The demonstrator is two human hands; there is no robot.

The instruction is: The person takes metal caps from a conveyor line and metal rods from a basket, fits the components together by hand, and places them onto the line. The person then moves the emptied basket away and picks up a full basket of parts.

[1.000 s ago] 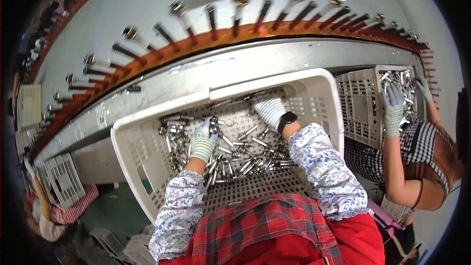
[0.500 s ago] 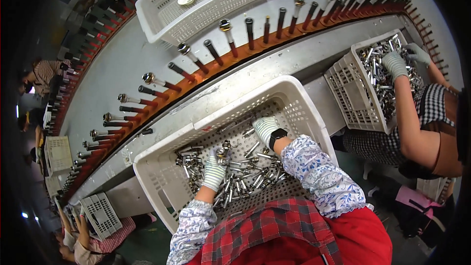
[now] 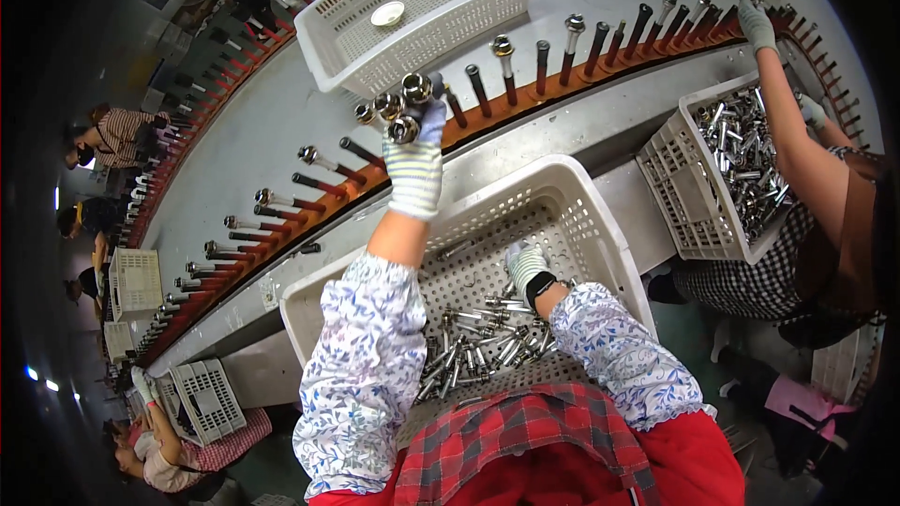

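My left hand (image 3: 415,164), in a striped glove, is raised over the row of pegs with its fingers closed round several shiny chrome fittings (image 3: 405,129), their round flared ends facing up. The fingertips are partly hidden behind them, close to the dark pegs (image 3: 477,89) on the orange-brown track. Low inside the white perforated crate (image 3: 577,192) is my right hand (image 3: 528,268), also gloved, with its fingers curled downward; what they hold, if anything, is hidden. Beside it, loose chrome fittings (image 3: 473,342) lie heaped on the crate's floor.
Along the curved track (image 3: 544,89), some pegs carry chrome fittings and others are bare. Beyond it stands another white crate (image 3: 422,23) with a small white dish (image 3: 387,14). At right, a co-worker's arm (image 3: 783,117) reaches to the track over a crate (image 3: 689,173) of fittings.
My left hand has lifted out of the crate and reached forward to the pegs with several fittings. My right hand has shifted slightly nearer to me. The co-worker's arm has stretched to the track.
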